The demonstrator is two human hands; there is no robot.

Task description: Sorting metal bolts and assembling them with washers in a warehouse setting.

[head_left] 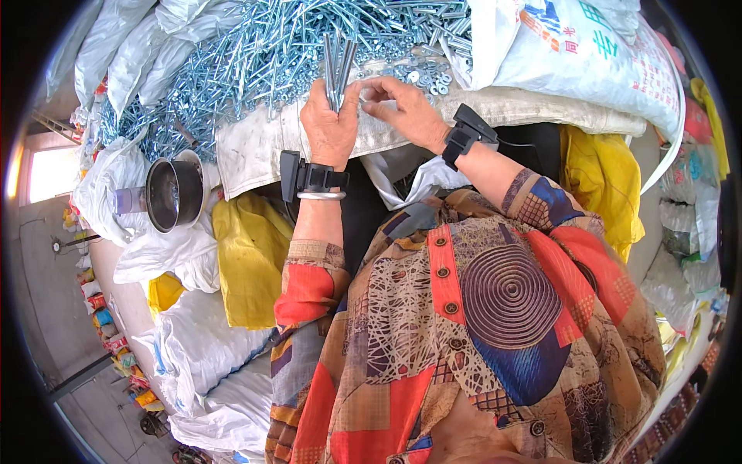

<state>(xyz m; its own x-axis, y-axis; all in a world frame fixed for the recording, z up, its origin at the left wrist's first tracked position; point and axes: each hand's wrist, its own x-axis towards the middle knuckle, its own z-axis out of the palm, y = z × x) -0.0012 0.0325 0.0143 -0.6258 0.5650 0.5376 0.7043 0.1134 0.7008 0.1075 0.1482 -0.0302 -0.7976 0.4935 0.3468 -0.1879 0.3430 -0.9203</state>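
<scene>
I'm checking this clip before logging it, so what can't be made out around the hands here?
Head view only:
- Left hand: its grip on the bundle of long bolts faces away; the palm side is hidden.
- Right hand: anything pinched at its fingertips is too small to tell.
- Washers: too small to count.
- Dark metal pot: its contents are lost in shadow.

My left hand point(331, 127) covers the lower ends of the long bolts point(338, 66) I hold, and what my right hand point(402, 108) pinches is too small to tell. The bolt pile point(255, 62) runs off the top edge, and the washers point(429, 77) blur together.
</scene>
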